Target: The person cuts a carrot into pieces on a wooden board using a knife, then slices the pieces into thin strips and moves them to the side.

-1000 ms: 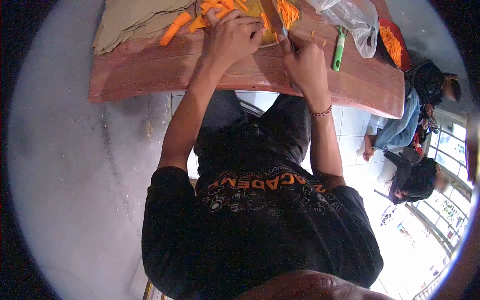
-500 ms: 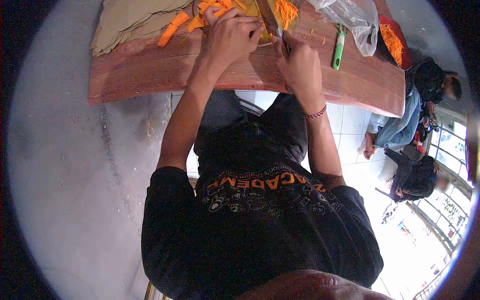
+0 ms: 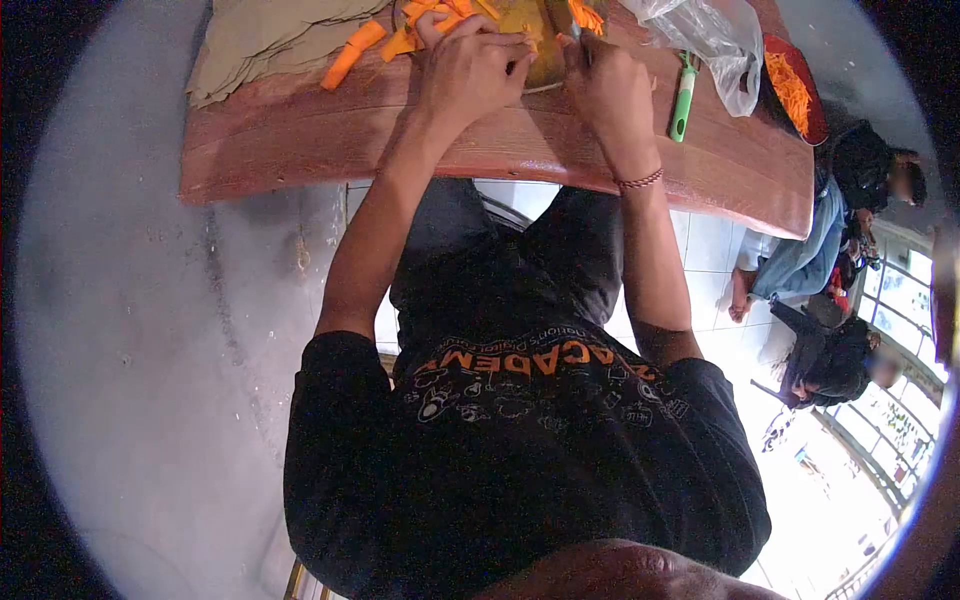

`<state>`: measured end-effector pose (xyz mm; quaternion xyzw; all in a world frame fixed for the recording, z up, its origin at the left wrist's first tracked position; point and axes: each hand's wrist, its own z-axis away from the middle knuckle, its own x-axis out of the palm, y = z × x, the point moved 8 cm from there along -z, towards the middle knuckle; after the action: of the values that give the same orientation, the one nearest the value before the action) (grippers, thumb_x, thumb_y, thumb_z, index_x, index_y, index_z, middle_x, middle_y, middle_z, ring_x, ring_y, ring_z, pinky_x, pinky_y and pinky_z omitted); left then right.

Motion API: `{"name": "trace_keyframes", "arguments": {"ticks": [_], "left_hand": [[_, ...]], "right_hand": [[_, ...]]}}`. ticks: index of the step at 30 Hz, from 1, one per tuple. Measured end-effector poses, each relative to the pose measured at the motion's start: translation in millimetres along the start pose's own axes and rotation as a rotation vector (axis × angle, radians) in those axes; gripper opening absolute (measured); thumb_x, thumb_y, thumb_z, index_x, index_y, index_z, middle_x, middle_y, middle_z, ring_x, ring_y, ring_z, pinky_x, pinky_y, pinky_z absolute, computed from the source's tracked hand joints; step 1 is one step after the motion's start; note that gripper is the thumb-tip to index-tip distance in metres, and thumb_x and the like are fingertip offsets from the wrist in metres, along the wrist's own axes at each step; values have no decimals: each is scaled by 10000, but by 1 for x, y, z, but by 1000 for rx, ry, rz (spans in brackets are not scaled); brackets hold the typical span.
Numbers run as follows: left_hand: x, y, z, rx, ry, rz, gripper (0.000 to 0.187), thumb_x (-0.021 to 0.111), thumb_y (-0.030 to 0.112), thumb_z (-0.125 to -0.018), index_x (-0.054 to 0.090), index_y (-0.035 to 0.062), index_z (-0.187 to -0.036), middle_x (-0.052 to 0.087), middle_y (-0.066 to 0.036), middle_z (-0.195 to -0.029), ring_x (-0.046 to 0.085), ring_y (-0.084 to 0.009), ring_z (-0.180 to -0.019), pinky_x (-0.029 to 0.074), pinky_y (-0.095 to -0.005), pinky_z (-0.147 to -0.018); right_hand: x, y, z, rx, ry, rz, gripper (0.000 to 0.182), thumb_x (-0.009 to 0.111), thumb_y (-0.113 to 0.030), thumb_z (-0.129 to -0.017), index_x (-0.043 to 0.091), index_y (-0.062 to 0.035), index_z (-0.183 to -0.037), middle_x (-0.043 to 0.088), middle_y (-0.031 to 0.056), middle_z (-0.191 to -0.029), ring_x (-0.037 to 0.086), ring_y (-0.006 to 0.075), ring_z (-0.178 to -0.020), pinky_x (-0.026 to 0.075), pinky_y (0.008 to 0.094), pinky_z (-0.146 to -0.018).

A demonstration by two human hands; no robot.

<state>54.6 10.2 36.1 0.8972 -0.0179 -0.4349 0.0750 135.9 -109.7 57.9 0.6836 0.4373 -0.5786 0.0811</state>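
My right hand (image 3: 612, 105) is closed round the handle of a knife (image 3: 577, 34), over the right side of a yellowish cutting board (image 3: 546, 72). My left hand (image 3: 472, 72) rests on the board's left side, its fingers bent and pinched. A bit of orange carrot (image 3: 531, 42) shows at its fingertips, but most of what they press on is hidden. Carrot strips (image 3: 585, 15) lie just beyond the knife. Thicker carrot pieces (image 3: 398, 45) lie beside and behind my left hand, and a larger carrot chunk (image 3: 352, 55) is further left.
On the wooden table (image 3: 300, 150), a green-handled tool (image 3: 683, 100), seemingly a peeler, lies right of my right hand. Beyond it are a clear plastic bag (image 3: 715, 50) and a red-rimmed bowl of shredded carrot (image 3: 790, 95). Brown paper (image 3: 270, 50) covers the left corner. Two people sit at right.
My right hand has shifted slightly right and turned with the knife, whose blade has moved away from my left fingers towards the carrot strips. My left hand stays nearly in place.
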Motion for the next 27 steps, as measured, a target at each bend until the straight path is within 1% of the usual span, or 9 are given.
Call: {"name": "trace_keyframes", "arguments": {"ticks": [4,6,7,9,13,15,18,21,27], "left_hand": [[3,-1,2,-6,16,29,234,694,396,-869,800,195,-926,764,56,-971,661,-144,-950,276,-517,-989],[3,-7,1,-38,66,150,244,716,379,-859,797,160,-932,764,29,-969,675,-162,-946,377,-462,-987],[0,-6,1,-39,66,148,244,716,379,-859,797,160,-932,764,29,-969,675,-162,-946,377,-462,-987],[-10,0,1,1,74,90,241,734,341,-851,793,127,-945,763,3,-969,683,-178,-943,516,-356,-894],[4,-8,4,-33,65,192,239,744,337,-839,793,130,-948,763,4,-974,682,-175,-935,515,-358,-897],[4,-7,4,-36,53,212,153,713,300,-847,797,171,-849,762,62,-960,659,-125,-954,298,-496,-973],[-9,4,2,41,95,113,145,706,291,-838,796,178,-834,760,72,-948,651,-114,-958,273,-518,-971],[-8,4,2,54,69,120,141,699,284,-829,797,182,-833,759,75,-936,643,-114,-942,252,-536,-966],[-11,6,2,71,101,146,135,709,282,-795,790,174,-784,761,71,-921,635,-122,-913,266,-533,-957]], "right_hand": [[-6,0,9,-16,19,-98,338,585,-308,-962,683,9,-897,633,286,-700,664,455,-680,545,514,-579],[-8,-4,17,10,-1,-115,325,585,-295,-960,683,6,-888,632,290,-703,659,458,-680,539,522,-582],[-9,-6,20,9,-2,-117,325,585,-295,-960,683,6,-888,632,290,-703,659,458,-680,539,522,-582],[-13,-9,27,0,26,-179,312,586,-284,-957,685,5,-893,632,289,-705,655,462,-685,539,524,-596],[-19,-13,34,68,-15,-154,294,588,-275,-952,686,0,-915,636,286,-711,656,463,-697,542,521,-613],[-15,-11,37,92,-49,-117,277,586,-262,-949,683,-3,-925,638,285,-715,655,465,-704,541,520,-615],[-16,-16,40,36,-17,-158,268,588,-258,-943,677,-6,-936,638,287,-716,654,470,-698,538,531,-609],[-16,-20,41,83,-29,-149,263,582,-256,-944,672,-10,-941,635,290,-712,654,472,-695,536,538,-605],[-14,-23,44,86,-38,-126,283,569,-280,-958,671,-16,-938,628,292,-697,655,468,-687,535,536,-605]]}}
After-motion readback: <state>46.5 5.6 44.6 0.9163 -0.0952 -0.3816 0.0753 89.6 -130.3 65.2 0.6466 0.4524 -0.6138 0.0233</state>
